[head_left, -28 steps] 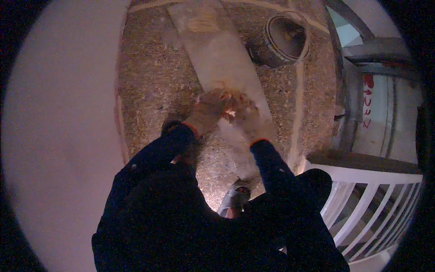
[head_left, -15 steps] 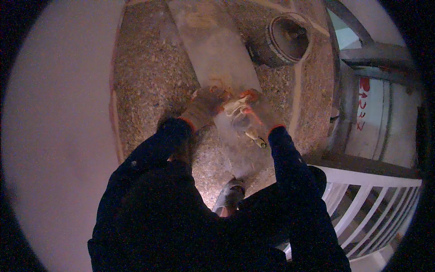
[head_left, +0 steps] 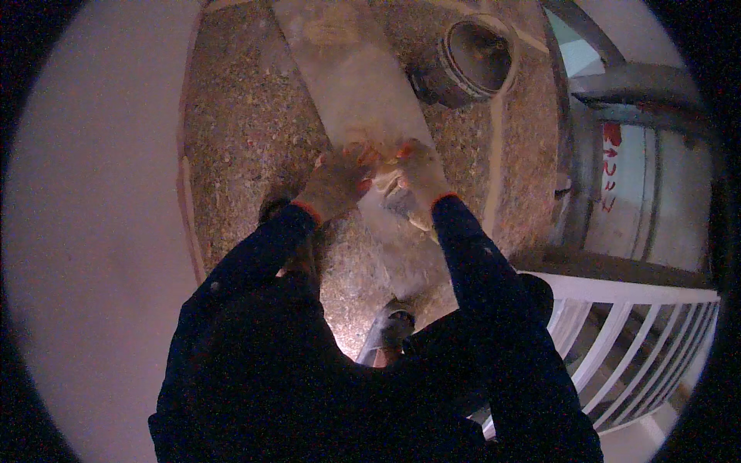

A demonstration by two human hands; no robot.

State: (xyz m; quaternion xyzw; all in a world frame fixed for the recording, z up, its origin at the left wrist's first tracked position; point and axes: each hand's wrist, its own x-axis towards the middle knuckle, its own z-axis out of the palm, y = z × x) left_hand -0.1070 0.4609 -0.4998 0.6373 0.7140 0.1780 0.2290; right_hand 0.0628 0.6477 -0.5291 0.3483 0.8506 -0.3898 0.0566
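White wall (head_left: 93, 231) at left. My gloved left hand (head_left: 336, 184) and right hand (head_left: 421, 176) meet over grey board (head_left: 355, 85) on speckled floor (head_left: 239, 131), pinching small pale object (head_left: 386, 189); grip unclear. Bucket (head_left: 467, 62), white railing (head_left: 617, 339) right.

Dim, grainy, reddish-tinted fisheye view with black vignetted corners, bent edges, and brighter light at upper right.
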